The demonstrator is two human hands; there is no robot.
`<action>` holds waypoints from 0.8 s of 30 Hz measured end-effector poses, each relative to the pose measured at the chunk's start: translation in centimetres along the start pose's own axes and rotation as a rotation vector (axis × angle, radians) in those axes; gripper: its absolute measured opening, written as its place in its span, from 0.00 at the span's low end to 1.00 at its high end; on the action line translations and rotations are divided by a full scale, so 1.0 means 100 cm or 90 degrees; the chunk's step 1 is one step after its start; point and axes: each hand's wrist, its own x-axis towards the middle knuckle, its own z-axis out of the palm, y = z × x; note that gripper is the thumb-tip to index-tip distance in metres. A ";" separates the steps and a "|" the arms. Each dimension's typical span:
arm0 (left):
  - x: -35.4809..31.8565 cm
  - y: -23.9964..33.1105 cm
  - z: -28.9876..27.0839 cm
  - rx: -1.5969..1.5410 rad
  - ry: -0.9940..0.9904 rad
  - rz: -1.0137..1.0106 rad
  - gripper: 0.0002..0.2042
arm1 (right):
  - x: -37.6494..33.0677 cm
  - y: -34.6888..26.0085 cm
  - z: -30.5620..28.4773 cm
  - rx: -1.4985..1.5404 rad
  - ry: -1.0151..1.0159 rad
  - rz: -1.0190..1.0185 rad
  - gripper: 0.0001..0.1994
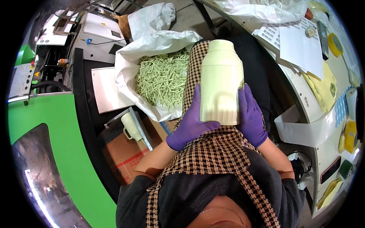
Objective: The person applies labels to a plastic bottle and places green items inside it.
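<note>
A pale yellow-green thermos flask body (221, 81) with a stepped, narrower top and a ribbed lower band lies over my lap between my two purple-gloved hands. My left hand (191, 123) grips its left side, the thumb laid across the ribbed end nearest me. Against the right side rests my right hand (251, 117), fingers pointing away from me along the wall. Beneath the flask is my checked apron (207, 155). Left of it stands a white woven sack (127, 72) filled with pale green plastic sticks (163, 78).
A similar pale flask with a handle (131, 127) sits in the metal-edged opening at left, above a brown cardboard box (127, 157). Beyond is a green machine (57, 125). The right-hand table holds papers (300, 49), yellow tape (335, 44), a phone (330, 169) and a white bin (300, 127).
</note>
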 end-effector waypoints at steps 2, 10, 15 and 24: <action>-0.002 -0.001 -0.006 -0.039 -0.008 -0.012 0.67 | 0.000 0.000 0.000 0.001 0.006 -0.005 0.36; 0.004 -0.007 -0.003 0.132 -0.038 0.035 0.68 | 0.002 0.010 0.011 -0.011 0.043 -0.024 0.34; 0.002 -0.013 0.000 0.134 -0.002 0.034 0.67 | 0.007 0.005 0.002 -0.008 -0.005 -0.034 0.34; -0.005 -0.030 -0.042 -0.268 -0.110 0.035 0.47 | 0.001 0.017 -0.015 0.102 -0.065 -0.041 0.39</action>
